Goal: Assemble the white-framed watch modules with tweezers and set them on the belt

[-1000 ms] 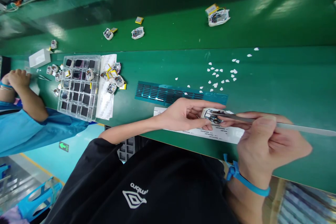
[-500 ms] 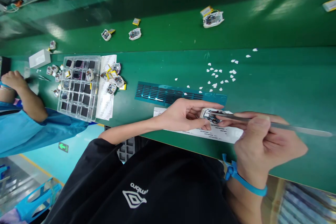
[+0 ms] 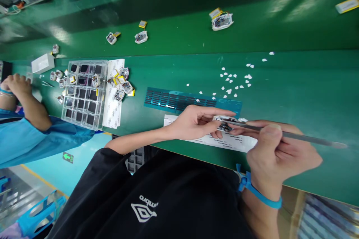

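Note:
My left hand [image 3: 198,123] pinches a small white device [image 3: 224,122] with exposed electronics and holds it over a white printed sheet [image 3: 215,140] on the green bench. My right hand [image 3: 280,153] grips long metal tweezers [image 3: 303,137]; their tip touches the inside of the device. A blue strap [image 3: 258,192] circles my right wrist. Just beyond the device lies a teal sheet of dark strips [image 3: 179,99].
A clear compartment tray [image 3: 84,91] of dark parts stands at the left, with loose devices [image 3: 120,82] and a paper beside it. White scraps [image 3: 232,80] dot the bench. More devices [image 3: 221,20] lie on the far belt. A co-worker's hand [image 3: 15,84] in a blue sleeve works at far left.
My hands and the device have shifted slightly left and up in view. The tweezers' tip stays in the device. The devices on the far belt have drifted left. The co-worker's hand moved a little.

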The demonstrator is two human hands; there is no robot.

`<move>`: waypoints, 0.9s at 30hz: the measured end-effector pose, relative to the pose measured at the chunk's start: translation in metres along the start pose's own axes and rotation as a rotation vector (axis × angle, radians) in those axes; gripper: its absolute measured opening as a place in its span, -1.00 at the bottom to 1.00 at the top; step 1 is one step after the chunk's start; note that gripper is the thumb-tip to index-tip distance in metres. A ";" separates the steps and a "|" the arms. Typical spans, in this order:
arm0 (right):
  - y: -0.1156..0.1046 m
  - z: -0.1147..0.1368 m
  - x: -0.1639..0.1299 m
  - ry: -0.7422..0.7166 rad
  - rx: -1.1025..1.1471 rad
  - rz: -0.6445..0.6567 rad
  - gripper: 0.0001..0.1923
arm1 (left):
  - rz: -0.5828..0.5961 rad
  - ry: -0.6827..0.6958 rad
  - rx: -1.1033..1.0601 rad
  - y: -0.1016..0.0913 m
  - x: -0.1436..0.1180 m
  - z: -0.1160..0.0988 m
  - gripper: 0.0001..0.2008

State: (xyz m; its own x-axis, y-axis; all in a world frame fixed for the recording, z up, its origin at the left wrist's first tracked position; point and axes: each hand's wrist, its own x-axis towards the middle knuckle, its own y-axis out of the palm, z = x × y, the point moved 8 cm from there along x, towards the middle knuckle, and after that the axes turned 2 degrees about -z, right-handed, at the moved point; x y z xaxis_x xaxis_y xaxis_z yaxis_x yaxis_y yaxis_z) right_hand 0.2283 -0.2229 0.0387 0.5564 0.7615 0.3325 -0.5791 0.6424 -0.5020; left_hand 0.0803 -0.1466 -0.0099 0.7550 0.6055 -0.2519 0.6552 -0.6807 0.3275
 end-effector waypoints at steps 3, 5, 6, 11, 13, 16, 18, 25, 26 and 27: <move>-0.007 0.000 0.000 -0.052 0.102 -0.132 -0.66 | -0.034 -0.040 0.102 -0.004 0.001 0.000 -0.61; -0.014 -0.005 0.002 -0.043 0.177 -0.216 -0.65 | -0.105 -0.011 0.236 -0.012 0.001 -0.006 -0.58; -0.016 -0.008 0.004 -0.031 0.190 -0.207 -0.66 | -0.154 0.026 0.317 -0.017 0.001 -0.012 -0.58; 0.003 -0.016 0.013 -0.124 0.044 0.230 -0.78 | -0.227 0.215 0.632 -0.029 0.002 -0.042 -0.69; 0.009 -0.019 0.013 -0.163 0.020 0.341 -0.78 | -0.141 0.239 0.720 -0.025 0.004 -0.043 -0.71; 0.013 -0.022 0.014 -0.175 0.013 0.386 -0.78 | 0.031 0.279 0.898 -0.015 0.006 -0.038 -0.69; 0.012 -0.022 0.015 -0.187 0.014 0.392 -0.79 | 0.132 0.293 1.042 -0.008 0.005 -0.031 -0.70; 0.008 -0.010 0.014 -0.385 0.016 0.397 -0.77 | 0.205 0.324 1.313 0.001 0.007 -0.017 -0.74; 0.008 -0.005 0.013 -0.434 0.007 0.399 -0.72 | 0.207 0.327 1.322 0.001 0.008 -0.016 -0.73; 0.008 0.000 0.010 -0.489 -0.006 0.401 -0.67 | 0.208 0.323 1.331 0.002 0.009 -0.014 -0.72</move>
State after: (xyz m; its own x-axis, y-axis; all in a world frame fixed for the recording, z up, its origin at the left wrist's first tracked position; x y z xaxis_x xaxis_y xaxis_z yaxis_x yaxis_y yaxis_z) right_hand 0.2295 -0.2101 0.0378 -0.0411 0.8953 0.4436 -0.6822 0.2992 -0.6671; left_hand 0.0878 -0.1362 0.0014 0.9209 0.3888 -0.0265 0.2027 -0.5359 -0.8196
